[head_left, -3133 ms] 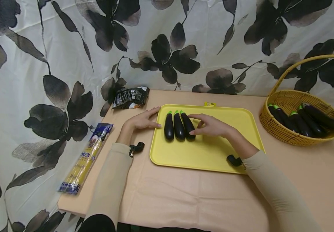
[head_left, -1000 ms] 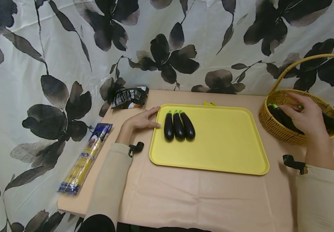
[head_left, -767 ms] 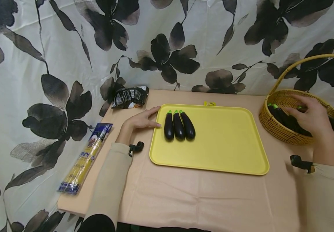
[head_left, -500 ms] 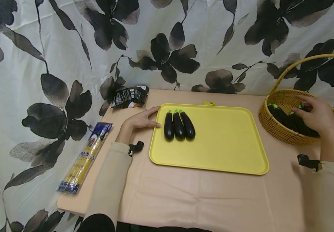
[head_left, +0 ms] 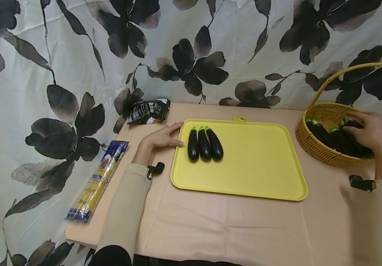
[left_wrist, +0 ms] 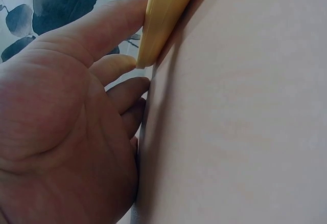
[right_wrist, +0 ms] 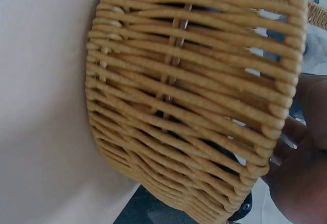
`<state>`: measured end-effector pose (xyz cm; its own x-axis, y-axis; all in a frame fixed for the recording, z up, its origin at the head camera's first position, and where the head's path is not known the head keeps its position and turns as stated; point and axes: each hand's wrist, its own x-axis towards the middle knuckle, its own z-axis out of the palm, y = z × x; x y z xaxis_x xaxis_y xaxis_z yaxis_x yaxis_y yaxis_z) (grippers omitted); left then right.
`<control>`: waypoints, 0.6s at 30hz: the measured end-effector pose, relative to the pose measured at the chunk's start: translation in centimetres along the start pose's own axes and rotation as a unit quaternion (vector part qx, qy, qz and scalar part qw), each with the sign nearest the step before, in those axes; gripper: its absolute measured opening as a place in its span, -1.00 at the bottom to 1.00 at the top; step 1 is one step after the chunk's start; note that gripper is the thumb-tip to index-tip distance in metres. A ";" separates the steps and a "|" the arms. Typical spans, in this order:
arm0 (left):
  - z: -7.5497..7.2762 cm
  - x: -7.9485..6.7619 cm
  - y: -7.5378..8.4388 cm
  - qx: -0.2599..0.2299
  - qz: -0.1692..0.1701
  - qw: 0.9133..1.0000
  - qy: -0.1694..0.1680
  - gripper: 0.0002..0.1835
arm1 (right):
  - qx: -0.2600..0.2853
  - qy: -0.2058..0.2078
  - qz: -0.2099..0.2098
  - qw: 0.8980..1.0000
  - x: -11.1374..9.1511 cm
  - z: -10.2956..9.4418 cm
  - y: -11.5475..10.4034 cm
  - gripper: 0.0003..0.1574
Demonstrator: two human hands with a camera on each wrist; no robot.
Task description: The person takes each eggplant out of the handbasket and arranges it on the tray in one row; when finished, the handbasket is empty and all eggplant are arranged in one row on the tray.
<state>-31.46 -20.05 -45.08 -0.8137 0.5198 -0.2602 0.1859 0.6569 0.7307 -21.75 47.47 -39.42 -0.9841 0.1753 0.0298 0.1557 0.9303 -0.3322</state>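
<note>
Three dark eggplants (head_left: 205, 145) lie side by side near the left end of a yellow tray (head_left: 260, 159). My left hand (head_left: 161, 140) rests at the tray's left edge; in the left wrist view its thumb touches the rim (left_wrist: 171, 9) and its fingers reach forward. My right hand (head_left: 375, 133) is inside a wicker basket (head_left: 317, 150), thumb and index finger on either side of the rearmost eggplant (head_left: 354, 123). Several more eggplants (head_left: 340, 142) lie below it. Through the right wrist view the basket wall (right_wrist: 179, 81) hides most of the fingers.
A pasta packet (head_left: 97, 181) lies along the table's left edge, and a black bag (head_left: 149, 111) sits at the back left. Behind the tray is a small yellow packet (head_left: 239, 119). The basket's tall handle (head_left: 330, 79) arches over its right side. A floral curtain hangs behind.
My right hand has gone from the third eggplant on the tray into the basket, then shifted rightward over the eggplants there. The left hand has stayed at the tray's edge.
</note>
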 end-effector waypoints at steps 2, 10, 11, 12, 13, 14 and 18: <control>0.0 0.0 0.0 0.000 0.001 1.000 0.000 0.14 | -0.006 -0.004 0.013 1.000 0.1 0.0 0.2 -0.24; 0.0 0.1 -0.1 -0.006 0.002 1.000 -0.001 0.15 | -0.028 -0.050 0.040 0.998 0.1 -0.4 1.0 -0.16; 0.0 0.1 -0.1 -0.005 0.001 1.000 -0.002 0.14 | -0.030 -0.056 0.046 0.997 0.1 -0.4 1.1 -0.15; 0.0 0.1 -0.1 -0.005 0.001 1.000 -0.003 0.14 | -0.033 -0.061 0.052 0.996 0.2 -0.4 1.1 -0.14; 0.0 0.2 -0.1 -0.005 0.001 1.000 -0.003 0.14 | -0.035 -0.067 0.059 0.995 0.2 -0.4 1.1 -0.13; 0.0 0.2 -0.1 -0.004 0.000 1.000 -0.003 0.14 | -0.037 -0.071 0.064 0.995 0.2 -0.4 1.2 -0.12; 0.0 0.2 -0.1 0.002 -0.004 1.000 -0.003 0.15 | -0.039 -0.091 0.086 0.991 0.4 -0.4 1.2 -0.08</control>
<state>-31.68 -20.04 -45.22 -0.8117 0.5180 -0.2698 0.1813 0.6626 0.7267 -21.87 48.79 -39.41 -0.9407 0.2790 -0.1932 0.3215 0.9150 -0.2437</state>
